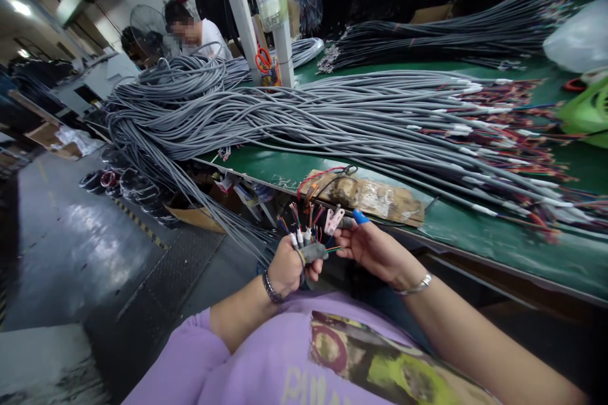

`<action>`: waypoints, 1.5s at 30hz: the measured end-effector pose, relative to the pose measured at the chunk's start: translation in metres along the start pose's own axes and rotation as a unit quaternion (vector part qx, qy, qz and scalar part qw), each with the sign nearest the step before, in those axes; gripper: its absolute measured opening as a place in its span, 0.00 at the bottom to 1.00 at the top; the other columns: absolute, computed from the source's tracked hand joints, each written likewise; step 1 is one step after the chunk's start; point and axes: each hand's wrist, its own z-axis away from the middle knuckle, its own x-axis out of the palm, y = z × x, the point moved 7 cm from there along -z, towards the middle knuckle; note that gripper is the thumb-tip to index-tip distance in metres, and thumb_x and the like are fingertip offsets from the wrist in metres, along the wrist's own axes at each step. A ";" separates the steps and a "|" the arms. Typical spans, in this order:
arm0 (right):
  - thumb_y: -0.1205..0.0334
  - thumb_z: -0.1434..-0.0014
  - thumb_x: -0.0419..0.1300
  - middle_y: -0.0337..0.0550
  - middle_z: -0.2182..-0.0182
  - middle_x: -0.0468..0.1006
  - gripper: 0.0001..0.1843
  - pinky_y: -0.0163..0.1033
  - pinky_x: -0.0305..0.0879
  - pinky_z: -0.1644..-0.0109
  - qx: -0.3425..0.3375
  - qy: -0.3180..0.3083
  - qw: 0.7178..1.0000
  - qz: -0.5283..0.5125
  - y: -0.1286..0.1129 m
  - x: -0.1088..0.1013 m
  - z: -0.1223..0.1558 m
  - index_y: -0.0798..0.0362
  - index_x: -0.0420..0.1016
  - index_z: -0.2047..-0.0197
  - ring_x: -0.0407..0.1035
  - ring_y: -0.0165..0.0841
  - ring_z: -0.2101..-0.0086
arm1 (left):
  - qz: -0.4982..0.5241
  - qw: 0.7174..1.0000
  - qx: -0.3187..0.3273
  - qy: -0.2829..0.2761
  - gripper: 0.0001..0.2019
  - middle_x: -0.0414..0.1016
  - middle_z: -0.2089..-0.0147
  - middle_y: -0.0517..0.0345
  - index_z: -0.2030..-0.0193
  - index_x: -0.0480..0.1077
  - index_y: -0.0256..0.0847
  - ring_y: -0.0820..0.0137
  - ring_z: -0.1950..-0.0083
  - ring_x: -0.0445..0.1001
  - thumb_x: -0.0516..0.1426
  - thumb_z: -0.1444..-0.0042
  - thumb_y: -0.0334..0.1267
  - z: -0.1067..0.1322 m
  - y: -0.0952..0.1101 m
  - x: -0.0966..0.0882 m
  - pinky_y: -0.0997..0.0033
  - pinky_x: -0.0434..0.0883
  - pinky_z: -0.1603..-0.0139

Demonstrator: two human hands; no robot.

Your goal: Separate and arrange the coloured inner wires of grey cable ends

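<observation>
My left hand [286, 266] is closed round several grey cables, whose white-sleeved ends [300, 238] and thin coloured wires stand up above the fist. A grey cover [314, 252] wraps its thumb. Just to the right is my right hand [373, 253], its thumb raised apart from the bent fingers, with a blue cover [360, 216] on the thumb tip. A red and green wire [334, 249] reaches from the left hand to near the right fingertips. By those fingers is a pale pink clip-like piece [334, 220]; whether they touch it I cannot tell.
A long heap of grey cables [304, 107] lies across the green table [517, 253]. A wooden block [380, 197] with red and black leads sits at its near edge. Behind are black cable bundles [446, 35], a white post [280, 44], and a person [211, 38] at the left.
</observation>
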 end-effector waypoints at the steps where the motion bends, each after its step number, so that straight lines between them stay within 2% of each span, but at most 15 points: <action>1: 0.45 0.47 0.65 0.42 0.71 0.77 0.16 0.35 0.70 0.70 -0.003 0.002 1.000 -0.001 -0.002 0.001 -0.004 0.51 0.77 0.68 0.68 0.29 0.74 | -0.002 1.000 -0.001 -0.005 0.22 0.66 0.85 0.62 0.78 0.67 0.35 0.79 0.88 0.60 0.66 0.62 0.54 -0.001 0.001 0.002 0.78 0.57 0.88; 7: 0.45 0.52 0.68 0.37 0.77 0.73 0.19 0.35 0.67 0.71 -0.062 -0.004 0.998 -0.004 -0.007 0.014 -0.014 0.52 0.76 0.70 0.64 0.28 0.76 | 0.001 1.000 -0.001 -0.023 0.21 0.66 0.85 0.61 0.79 0.66 0.35 0.79 0.89 0.60 0.66 0.61 0.52 -0.006 0.004 0.010 0.78 0.55 0.88; 14: 0.45 0.52 0.69 0.39 0.76 0.75 0.18 0.36 0.65 0.69 -0.091 0.040 0.995 -0.011 -0.006 0.009 -0.018 0.53 0.75 0.72 0.65 0.30 0.75 | -0.004 1.000 -0.013 -0.019 0.21 0.66 0.86 0.62 0.79 0.66 0.35 0.79 0.89 0.60 0.66 0.62 0.52 -0.012 -0.006 0.009 0.78 0.56 0.87; 17: 0.46 0.53 0.70 0.38 0.76 0.75 0.18 0.37 0.66 0.68 -0.090 0.050 0.994 -0.026 -0.003 0.008 -0.019 0.53 0.75 0.72 0.66 0.30 0.75 | -0.010 1.000 -0.022 -0.017 0.21 0.66 0.86 0.62 0.78 0.67 0.35 0.79 0.88 0.60 0.66 0.62 0.53 -0.013 -0.009 0.008 0.78 0.56 0.88; 23: 0.41 0.48 0.64 0.40 0.73 0.76 0.21 0.36 0.68 0.70 -0.042 0.003 0.998 -0.038 0.005 0.011 -0.012 0.51 0.76 0.69 0.68 0.29 0.75 | 0.001 1.000 0.004 -0.006 0.21 0.66 0.86 0.62 0.78 0.67 0.35 0.78 0.89 0.60 0.66 0.60 0.52 -0.005 -0.005 0.004 0.78 0.55 0.88; 26: 0.41 0.50 0.66 0.42 0.73 0.77 0.21 0.35 0.69 0.69 0.016 -0.018 1.000 0.001 0.011 0.008 -0.002 0.53 0.77 0.68 0.69 0.29 0.74 | 0.001 1.000 0.009 -0.006 0.21 0.66 0.86 0.61 0.78 0.68 0.35 0.77 0.88 0.61 0.66 0.60 0.52 0.001 -0.008 0.000 0.77 0.55 0.88; 29: 0.47 0.53 0.70 0.41 0.75 0.76 0.18 0.34 0.68 0.71 0.045 -0.048 0.995 0.074 0.013 0.008 0.008 0.54 0.77 0.70 0.67 0.28 0.75 | -0.028 0.999 0.015 -0.006 0.21 0.67 0.85 0.60 0.79 0.68 0.35 0.78 0.88 0.62 0.65 0.57 0.53 0.005 -0.016 -0.005 0.78 0.56 0.87; 33: 0.55 0.57 0.73 0.37 0.79 0.72 0.15 0.33 0.62 0.72 0.008 -0.057 0.983 0.175 0.008 0.014 0.010 0.56 0.76 0.74 0.62 0.25 0.78 | -0.070 0.997 0.026 -0.015 0.22 0.68 0.84 0.59 0.80 0.67 0.35 0.78 0.86 0.63 0.63 0.54 0.54 0.007 -0.022 -0.007 0.78 0.57 0.85; 36: 0.52 0.56 0.72 0.38 0.79 0.74 0.16 0.34 0.59 0.72 -0.032 -0.058 0.972 0.225 0.005 0.022 0.009 0.56 0.76 0.75 0.62 0.26 0.78 | -0.097 0.994 0.017 -0.043 0.22 0.68 0.83 0.59 0.80 0.68 0.35 0.77 0.85 0.65 0.63 0.54 0.54 0.007 -0.021 -0.001 0.78 0.58 0.84; 40: 0.49 0.55 0.71 0.38 0.78 0.75 0.17 0.37 0.60 0.69 -0.042 -0.066 0.964 0.253 0.008 0.030 0.011 0.55 0.76 0.72 0.64 0.29 0.76 | -0.145 0.984 -0.028 -0.102 0.24 0.68 0.84 0.57 0.82 0.68 0.34 0.76 0.85 0.66 0.63 0.56 0.56 0.008 -0.021 0.008 0.78 0.57 0.84; 42: 0.48 0.55 0.70 0.38 0.78 0.74 0.19 0.37 0.61 0.68 -0.055 -0.045 0.962 0.264 0.005 0.026 0.012 0.55 0.76 0.72 0.64 0.29 0.75 | -0.141 0.985 -0.027 -0.094 0.24 0.68 0.84 0.57 0.82 0.68 0.34 0.76 0.85 0.65 0.63 0.56 0.57 0.006 -0.021 0.007 0.79 0.57 0.85; 45: 0.45 0.56 0.70 0.38 0.76 0.74 0.21 0.36 0.63 0.66 -0.057 0.004 0.969 0.240 0.002 0.013 0.013 0.55 0.74 0.73 0.65 0.28 0.74 | -0.099 0.994 0.002 -0.044 0.24 0.68 0.84 0.59 0.80 0.67 0.34 0.77 0.86 0.65 0.62 0.55 0.57 0.003 -0.020 -0.001 0.79 0.57 0.85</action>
